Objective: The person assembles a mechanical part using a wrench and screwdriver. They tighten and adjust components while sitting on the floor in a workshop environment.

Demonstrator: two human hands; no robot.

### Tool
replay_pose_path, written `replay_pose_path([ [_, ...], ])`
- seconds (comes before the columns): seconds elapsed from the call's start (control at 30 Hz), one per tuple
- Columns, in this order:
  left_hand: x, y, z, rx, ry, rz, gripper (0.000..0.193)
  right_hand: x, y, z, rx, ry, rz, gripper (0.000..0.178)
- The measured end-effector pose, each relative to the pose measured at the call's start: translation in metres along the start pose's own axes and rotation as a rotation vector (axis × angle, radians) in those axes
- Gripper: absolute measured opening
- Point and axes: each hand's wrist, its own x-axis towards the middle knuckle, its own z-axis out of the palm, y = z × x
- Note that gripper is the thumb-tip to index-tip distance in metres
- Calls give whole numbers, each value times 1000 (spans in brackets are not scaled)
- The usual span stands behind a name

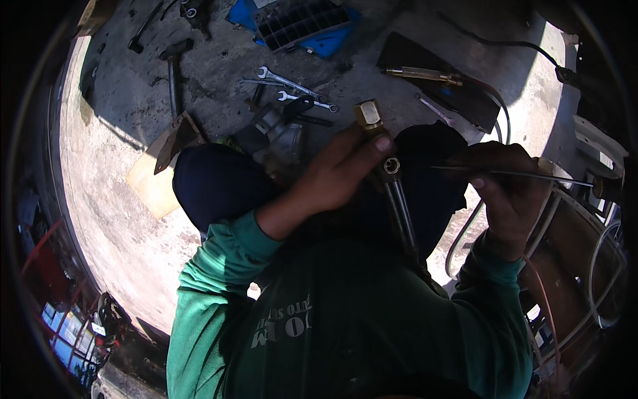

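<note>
My left hand (pixel 342 163) is closed around a metal tube (pixel 401 211) with a brass hex fitting (pixel 367 114) at its far end. A small round threaded port (pixel 391 165) faces up just below my thumb. The tube's lower end runs down toward my green shirt. To the right, my right hand (pixel 508 183) is closed on the shaft of a long thin screwdriver (pixel 555 177). Its tip points left toward the port, apart from it, and its dark handle lies beyond my hand at the far right. Some of my right fingers are in shadow.
On the concrete floor lie wrenches (pixel 306 100), a hammer (pixel 174 73), a grey metal assembly (pixel 282 136) and a cardboard piece (pixel 154 174). A compartment tray (pixel 302 23) is at the back. A brass torch-like tool (pixel 422 73) with a hose rests on a dark board (pixel 399 50).
</note>
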Motion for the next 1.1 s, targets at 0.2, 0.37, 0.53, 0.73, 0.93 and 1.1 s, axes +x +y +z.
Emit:
replay_pose_path([
  [0.2, 1, 8, 1, -47, -5, 17, 36, -1, 20, 25, -128, -106, -101, 18],
  [0.37, 1, 6, 0, -52, -11, 20, 35, 4, 21, 39, -297, -127, -175, 21],
  [0.53, 3, 7, 1, -58, -11, 29, 34, 14, 14, 38, -438, -172, -259, 24],
  [0.73, 5, 6, 0, -48, -2, 31, 35, 16, 21, 40, -419, -165, -297, 26],
  [0.93, 4, 7, 1, -53, 17, 10, 35, 15, 33, 39, -346, -181, -351, 28],
  [1.1, 5, 6, -1, -35, 10, 2, 34, 14, 31, 33, -398, -225, -359, 31],
])
